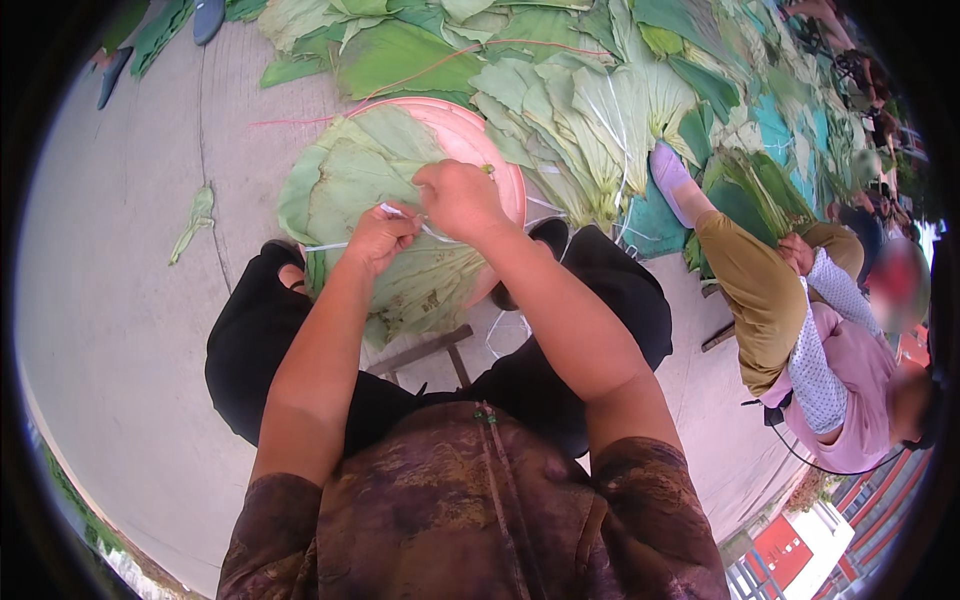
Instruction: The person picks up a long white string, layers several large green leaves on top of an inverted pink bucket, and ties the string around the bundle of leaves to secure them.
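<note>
A bundle of large, pale green lotus leaves (350,170) lies across a round pink basin (500,170) between my knees. Around the bundle's middle runs a white plastic strip (326,247). My left hand (384,240) is closed in a pinch on this strip, and a short white piece sticks up from its fingers. Just right of it, my right hand (462,203) is closed over the leaves, fingers curled, with the strip passing beneath it. Its fingertips are partly hidden; it appears to grip the strip too.
More lotus leaves (570,120) are heaped beyond the basin, with a thin red string (420,72) over them. A loose leaf scrap (195,222) lies on the concrete floor (120,300). At right sits another person (840,350) holding a leaf bundle (750,195).
</note>
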Demonstrator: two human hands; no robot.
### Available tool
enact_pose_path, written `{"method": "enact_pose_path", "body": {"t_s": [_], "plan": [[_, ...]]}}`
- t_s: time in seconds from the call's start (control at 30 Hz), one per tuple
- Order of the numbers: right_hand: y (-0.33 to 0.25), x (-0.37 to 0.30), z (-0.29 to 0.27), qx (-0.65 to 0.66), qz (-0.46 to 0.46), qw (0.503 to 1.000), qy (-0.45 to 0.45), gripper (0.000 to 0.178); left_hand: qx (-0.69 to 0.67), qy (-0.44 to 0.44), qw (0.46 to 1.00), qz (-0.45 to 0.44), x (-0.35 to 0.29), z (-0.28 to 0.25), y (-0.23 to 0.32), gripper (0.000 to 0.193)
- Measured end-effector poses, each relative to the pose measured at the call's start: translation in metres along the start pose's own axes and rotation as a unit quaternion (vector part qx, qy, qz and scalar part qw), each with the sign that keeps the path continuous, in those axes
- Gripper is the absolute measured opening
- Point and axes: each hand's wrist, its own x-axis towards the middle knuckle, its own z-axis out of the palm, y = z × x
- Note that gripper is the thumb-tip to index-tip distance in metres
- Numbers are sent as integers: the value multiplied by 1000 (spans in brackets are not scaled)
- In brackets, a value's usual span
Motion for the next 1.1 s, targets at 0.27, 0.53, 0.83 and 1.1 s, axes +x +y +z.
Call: {"method": "enact_pose_path", "body": {"t_s": [0.27,0.53,0.83,1.1], "plan": [[35,-7,44,130,18,985,-113,18,-16,1,1000,10,-7,3,-1,13],[42,-2,50,108,26,990,-90,15,129,6,988,85,-7,10,0,12],[35,-3,50,69,24,995,-75,12,518,166,769,334,-8,17,-8,9],[33,-2,50,125,55,989,-54,14,496,223,761,353,-5,18,-10,7]]}}
